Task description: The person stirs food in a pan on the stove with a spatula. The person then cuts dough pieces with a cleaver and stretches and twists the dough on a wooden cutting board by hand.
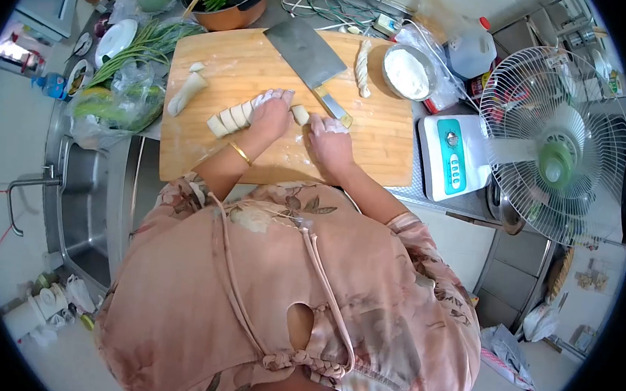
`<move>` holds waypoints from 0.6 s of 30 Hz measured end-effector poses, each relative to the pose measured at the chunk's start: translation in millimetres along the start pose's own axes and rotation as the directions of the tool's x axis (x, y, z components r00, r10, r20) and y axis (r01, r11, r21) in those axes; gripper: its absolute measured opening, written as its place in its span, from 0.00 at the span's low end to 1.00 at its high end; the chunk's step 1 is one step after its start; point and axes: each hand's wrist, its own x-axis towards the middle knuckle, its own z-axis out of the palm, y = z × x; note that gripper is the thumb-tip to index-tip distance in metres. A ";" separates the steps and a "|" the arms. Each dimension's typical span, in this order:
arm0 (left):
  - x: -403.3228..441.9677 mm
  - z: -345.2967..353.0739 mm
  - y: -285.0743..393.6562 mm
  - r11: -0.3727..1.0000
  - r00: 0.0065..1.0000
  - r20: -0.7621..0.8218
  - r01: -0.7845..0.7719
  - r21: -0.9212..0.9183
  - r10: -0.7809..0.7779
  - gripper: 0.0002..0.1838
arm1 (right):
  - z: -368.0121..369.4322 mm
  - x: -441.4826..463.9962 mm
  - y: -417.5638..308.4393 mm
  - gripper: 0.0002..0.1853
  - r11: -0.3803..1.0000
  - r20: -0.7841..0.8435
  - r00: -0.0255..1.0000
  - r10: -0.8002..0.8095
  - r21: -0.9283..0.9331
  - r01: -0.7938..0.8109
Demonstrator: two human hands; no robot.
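Flour coats the fingers of my left hand (270, 115), which curls over the right end of a row of cut dough pieces (229, 121). My right hand (332, 145) rests on the wooden board (380, 149), fingers forward and slightly apart, holding nothing that I can see. Just beyond its fingertips lies the handle of a cleaver (307, 52), the blade flat and pointing away to the left. A single dough piece (300, 115) sits between my hands. At the board's left lies a thicker dough length (187, 93), and a twisted dough strip (364, 68) lies near the far edge.
A bowl of flour (407, 73) stands at the board's right back corner. Further right are a kitchen scale (453, 157) and a wire-caged fan (556, 146). Bagged vegetables (114, 108) and a sink (86, 210) are on the left. A pot of greens (231, 13) stands behind the board.
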 end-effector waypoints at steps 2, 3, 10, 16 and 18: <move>5.9 -4.5 -2.8 0.998 0.998 -0.028 0.057 0.019 -0.056 0.24 | 5.3 -11.1 1.1 0.18 0.985 -0.008 0.985 -0.174 -0.001 0.174; 8.0 -5.3 -3.4 0.996 0.995 -0.043 0.089 0.021 -0.088 0.23 | 0.0 -17.3 3.9 0.19 0.959 -0.023 0.958 -0.284 -0.004 0.284; -7.3 1.3 6.3 0.972 0.974 -0.112 -0.179 0.154 0.197 0.24 | -40.5 -27.0 20.9 0.21 0.984 0.039 0.992 0.119 0.130 -0.123; -25.4 -0.5 26.7 0.984 0.984 0.040 -0.175 -0.028 0.176 0.26 | -21.0 -40.6 15.1 0.14 0.964 0.043 0.999 -0.013 0.268 0.001; -32.8 -15.3 31.5 0.985 0.985 0.118 -0.112 -0.131 0.128 0.26 | -22.9 -48.5 17.0 0.13 0.947 -0.006 0.999 -0.043 0.318 0.042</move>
